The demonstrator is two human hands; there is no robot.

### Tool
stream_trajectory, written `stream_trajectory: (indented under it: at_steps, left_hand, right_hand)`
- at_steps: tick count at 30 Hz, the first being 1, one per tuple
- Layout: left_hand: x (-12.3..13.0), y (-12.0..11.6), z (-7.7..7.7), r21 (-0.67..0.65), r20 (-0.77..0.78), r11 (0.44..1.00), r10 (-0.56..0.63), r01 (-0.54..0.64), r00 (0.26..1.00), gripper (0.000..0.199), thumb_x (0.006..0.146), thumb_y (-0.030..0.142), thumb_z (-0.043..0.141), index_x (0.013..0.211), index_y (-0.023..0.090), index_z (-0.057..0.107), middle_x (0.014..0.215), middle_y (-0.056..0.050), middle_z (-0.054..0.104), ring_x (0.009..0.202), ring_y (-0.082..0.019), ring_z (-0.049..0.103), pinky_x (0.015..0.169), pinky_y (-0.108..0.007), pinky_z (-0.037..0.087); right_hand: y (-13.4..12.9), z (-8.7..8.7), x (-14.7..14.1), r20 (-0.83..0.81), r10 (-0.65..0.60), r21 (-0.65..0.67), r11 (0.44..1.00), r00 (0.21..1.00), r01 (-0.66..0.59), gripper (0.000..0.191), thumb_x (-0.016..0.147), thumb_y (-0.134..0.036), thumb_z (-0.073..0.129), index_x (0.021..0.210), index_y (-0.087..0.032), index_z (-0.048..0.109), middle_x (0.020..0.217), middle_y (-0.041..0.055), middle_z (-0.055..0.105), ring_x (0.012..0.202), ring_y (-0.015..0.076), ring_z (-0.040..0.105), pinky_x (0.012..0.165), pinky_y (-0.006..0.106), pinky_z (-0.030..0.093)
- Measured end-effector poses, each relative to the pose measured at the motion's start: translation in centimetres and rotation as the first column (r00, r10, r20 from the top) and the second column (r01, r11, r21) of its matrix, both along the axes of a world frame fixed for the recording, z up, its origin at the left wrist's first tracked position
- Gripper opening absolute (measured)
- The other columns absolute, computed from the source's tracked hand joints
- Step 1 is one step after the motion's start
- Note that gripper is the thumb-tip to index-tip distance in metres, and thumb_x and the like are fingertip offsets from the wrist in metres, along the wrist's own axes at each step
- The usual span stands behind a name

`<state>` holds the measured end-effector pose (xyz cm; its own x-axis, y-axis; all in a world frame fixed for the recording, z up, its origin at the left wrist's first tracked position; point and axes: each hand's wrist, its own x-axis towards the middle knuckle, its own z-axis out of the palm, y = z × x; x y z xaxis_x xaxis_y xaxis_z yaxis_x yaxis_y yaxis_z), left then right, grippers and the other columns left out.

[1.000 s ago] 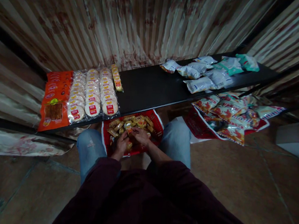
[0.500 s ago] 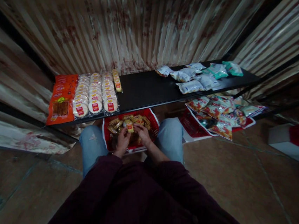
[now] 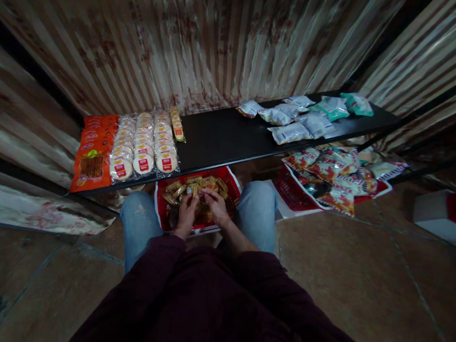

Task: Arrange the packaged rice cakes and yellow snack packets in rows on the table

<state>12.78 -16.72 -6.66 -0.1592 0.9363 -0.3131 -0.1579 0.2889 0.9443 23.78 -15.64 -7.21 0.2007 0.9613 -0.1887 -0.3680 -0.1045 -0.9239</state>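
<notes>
My left hand (image 3: pixel 187 214) is closed on a small yellow wrapped snack pack (image 3: pixel 195 189), held above a red basket (image 3: pixel 233 181) between my knees. From the other side, my right hand (image 3: pixel 216 208) pinches with its fingertips at the same pack, which is partly covered by the fingers. Beneath both hands, the basket holds several gold-wrapped snack packs (image 3: pixel 175 190). Just above it runs a black shelf (image 3: pixel 219 135). At its left end lie rows of round crackers in clear wrap (image 3: pixel 145 144), with a narrow yellow pack (image 3: pixel 177 124) beside them.
An orange snack bag (image 3: pixel 93 152) lies at the shelf's left end. Silver-white bags (image 3: pixel 290 133) and green bags (image 3: pixel 331 108) lie toward its right. A second red basket (image 3: pixel 290 190), on the floor, is heaped with snack bags (image 3: pixel 335 165). A pleated curtain (image 3: pixel 208 40) hangs behind.
The yellow pack between my hands has turned, so its red-and-yellow label no longer faces up. My right fingertips have shifted slightly left, closer to my left hand.
</notes>
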Motion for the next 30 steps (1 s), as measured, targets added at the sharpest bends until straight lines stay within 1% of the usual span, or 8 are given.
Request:
stream_trajectory:
  at_steps: [5, 9, 12, 15, 17, 20, 25, 30]
  left_hand:
    - [0.4, -0.1, 1.0, -0.101, 0.114, 0.989, 0.119, -0.108, 0.986, 0.027, 0.064, 0.023, 0.070, 0.089, 0.019, 0.062, 0.087, -0.002, 0.064, 0.078, -0.013, 0.060, 0.069, -0.024, 0.047]
    - [0.2, -0.6, 2.1, -0.190, 0.297, 0.977, 0.148, -0.093, 0.944, 0.027, 0.060, 0.014, 0.064, 0.086, 0.017, 0.060, 0.070, 0.003, 0.060, 0.066, -0.010, 0.058, 0.068, -0.024, 0.046]
    - [-0.1, -0.6, 3.0, -0.174, 0.482, 0.982, 0.145, -0.067, 0.864, 0.025, 0.060, 0.008, 0.059, 0.083, 0.017, 0.058, 0.075, 0.001, 0.064, 0.071, -0.011, 0.061, 0.075, -0.026, 0.049]
    - [-0.4, -0.6, 3.5, -0.167, 0.570, 0.985, 0.133, -0.044, 0.811, 0.026, 0.061, 0.004, 0.056, 0.084, 0.017, 0.058, 0.080, -0.001, 0.067, 0.077, -0.013, 0.064, 0.081, -0.030, 0.052]
    - [-0.5, -0.6, 3.6, -0.184, 0.580, 0.983, 0.129, -0.025, 0.804, 0.027, 0.064, 0.004, 0.055, 0.087, 0.017, 0.059, 0.082, -0.003, 0.068, 0.078, -0.014, 0.065, 0.083, -0.032, 0.052]
    - [-0.4, -0.7, 3.5, -0.203, 0.548, 0.979, 0.134, -0.025, 0.826, 0.030, 0.068, 0.005, 0.056, 0.096, 0.017, 0.058, 0.084, -0.004, 0.068, 0.075, -0.015, 0.066, 0.082, -0.034, 0.053]
    - [0.3, -0.5, 3.5, -0.217, 0.446, 0.970, 0.196, -0.107, 0.873, 0.043, 0.071, 0.010, 0.060, 0.112, 0.020, 0.052, 0.083, -0.003, 0.068, 0.069, -0.014, 0.066, 0.074, -0.032, 0.053]
    - [0.9, 0.0, 3.9, -0.200, 0.431, 0.969, 0.220, -0.146, 0.875, 0.036, 0.071, 0.009, 0.060, 0.104, 0.021, 0.055, 0.078, -0.001, 0.067, 0.067, -0.013, 0.064, 0.070, -0.028, 0.051]
  right_hand:
    - [-0.4, 0.2, -0.2, -0.013, 0.040, 0.040, 0.998, 0.999, -0.039, 0.023, 0.062, -0.033, 0.069, 0.083, -0.023, 0.071, 0.085, 0.0017, 0.074, 0.088, 0.0204, 0.068, 0.092, 0.037, 0.049]
    - [-0.8, 0.5, -0.4, 0.052, 0.066, 0.073, 0.995, 0.996, -0.069, 0.025, 0.062, -0.036, 0.070, 0.083, -0.022, 0.070, 0.089, 0.0030, 0.074, 0.088, 0.0207, 0.068, 0.090, 0.037, 0.050]
    - [-0.9, 0.8, -0.5, 0.143, 0.059, 0.098, 0.992, 0.988, -0.073, 0.027, 0.066, -0.040, 0.068, 0.086, -0.021, 0.071, 0.095, 0.0043, 0.073, 0.092, 0.0208, 0.067, 0.091, 0.037, 0.049]
    - [-0.8, 0.7, -0.4, 0.231, 0.020, 0.114, 0.992, 0.973, -0.048, 0.027, 0.070, -0.039, 0.064, 0.088, -0.021, 0.071, 0.097, 0.0044, 0.073, 0.094, 0.0206, 0.066, 0.092, 0.037, 0.049]
    - [-0.7, 0.5, -0.3, 0.243, -0.005, 0.125, 0.992, 0.970, -0.027, 0.026, 0.070, -0.037, 0.063, 0.089, -0.021, 0.071, 0.097, 0.0041, 0.073, 0.094, 0.0208, 0.066, 0.092, 0.038, 0.050]
    - [-0.6, 0.2, -0.1, 0.227, -0.013, 0.129, 0.992, 0.974, -0.017, 0.027, 0.069, -0.035, 0.062, 0.092, -0.021, 0.070, 0.099, 0.0042, 0.072, 0.091, 0.0209, 0.067, 0.090, 0.039, 0.051]
    - [-0.6, 0.4, -0.1, 0.266, -0.012, 0.146, 0.989, 0.964, -0.028, 0.025, 0.073, -0.035, 0.059, 0.092, -0.022, 0.070, 0.098, 0.0045, 0.072, 0.093, 0.0218, 0.067, 0.092, 0.041, 0.051]
    - [-0.7, 1.4, -0.2, 0.292, -0.032, 0.183, 0.983, 0.956, -0.023, 0.025, 0.076, -0.033, 0.056, 0.094, -0.022, 0.069, 0.099, 0.0044, 0.071, 0.097, 0.0215, 0.066, 0.096, 0.041, 0.049]
